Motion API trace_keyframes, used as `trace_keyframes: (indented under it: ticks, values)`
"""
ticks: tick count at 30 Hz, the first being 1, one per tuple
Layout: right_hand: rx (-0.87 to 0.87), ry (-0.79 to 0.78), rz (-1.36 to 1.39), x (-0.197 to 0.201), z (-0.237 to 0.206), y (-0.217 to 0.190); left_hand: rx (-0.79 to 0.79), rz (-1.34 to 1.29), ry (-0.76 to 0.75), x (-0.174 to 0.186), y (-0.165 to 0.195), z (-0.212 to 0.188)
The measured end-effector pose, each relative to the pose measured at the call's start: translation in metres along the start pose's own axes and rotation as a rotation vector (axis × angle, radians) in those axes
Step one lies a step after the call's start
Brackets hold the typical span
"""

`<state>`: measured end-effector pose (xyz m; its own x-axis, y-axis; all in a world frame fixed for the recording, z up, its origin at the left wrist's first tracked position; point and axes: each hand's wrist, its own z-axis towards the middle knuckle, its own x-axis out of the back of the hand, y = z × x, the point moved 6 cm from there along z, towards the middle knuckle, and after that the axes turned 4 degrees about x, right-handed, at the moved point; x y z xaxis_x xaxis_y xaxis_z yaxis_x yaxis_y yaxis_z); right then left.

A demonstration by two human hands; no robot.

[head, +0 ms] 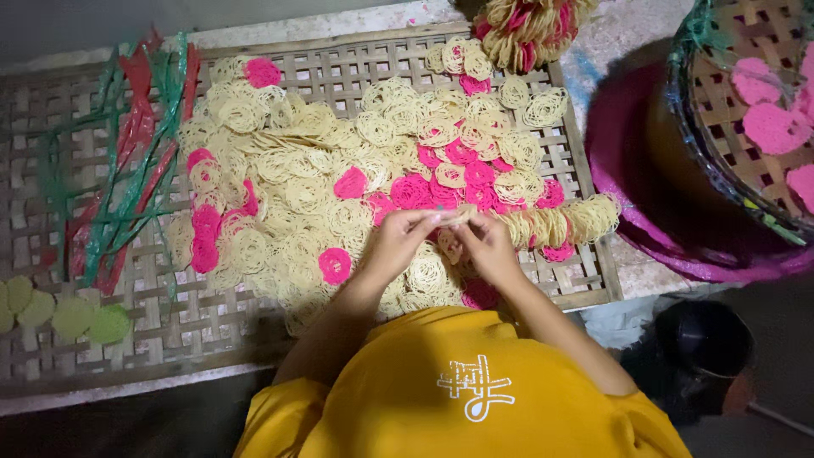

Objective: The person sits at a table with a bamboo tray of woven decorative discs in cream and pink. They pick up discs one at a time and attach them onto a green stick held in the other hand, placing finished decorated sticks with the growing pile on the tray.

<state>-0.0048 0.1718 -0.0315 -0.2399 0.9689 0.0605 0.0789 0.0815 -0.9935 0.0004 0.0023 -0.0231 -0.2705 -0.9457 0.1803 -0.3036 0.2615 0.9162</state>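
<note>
My left hand (397, 240) and my right hand (487, 242) meet over a woven bamboo tray (339, 72), pinching a small stack of cream noodle-like discs (458, 216) between their fingertips. Under and around the hands lies a big heap of round lacy discs (288, 187), mostly cream with several pink ones (441, 191) mixed in. A row of discs stacked on edge (560, 222) lies just right of my right hand. My yellow shirt fills the bottom of the view.
Red and green plastic strips (136, 161) lie on the tray's left part, with several pale green discs (76, 315) below them. A tied bundle of discs (530, 30) sits at top. A round basket with pink discs (763, 110) stands at right on a magenta ring.
</note>
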Motion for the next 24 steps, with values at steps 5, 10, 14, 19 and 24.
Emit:
trace_keyframes:
  ticks: [5,10,14,19,24]
  values:
    - [0.524,0.189,-0.556,0.016,-0.031,-0.058,-0.275,0.047,0.16,0.004,0.034,-0.018]
    - [0.437,0.073,-0.437,-0.001,-0.028,-0.037,-0.404,0.103,0.077,-0.005,0.033,0.008]
    - [0.214,0.08,0.047,0.004,-0.024,-0.005,-0.648,0.373,0.249,-0.006,0.043,0.048]
    - [0.163,0.114,0.165,0.009,-0.019,0.005,-0.783,0.845,0.421,-0.013,0.061,0.064]
    - [0.094,0.132,0.058,0.02,-0.016,0.007,0.08,0.571,0.242,0.007,0.025,0.083]
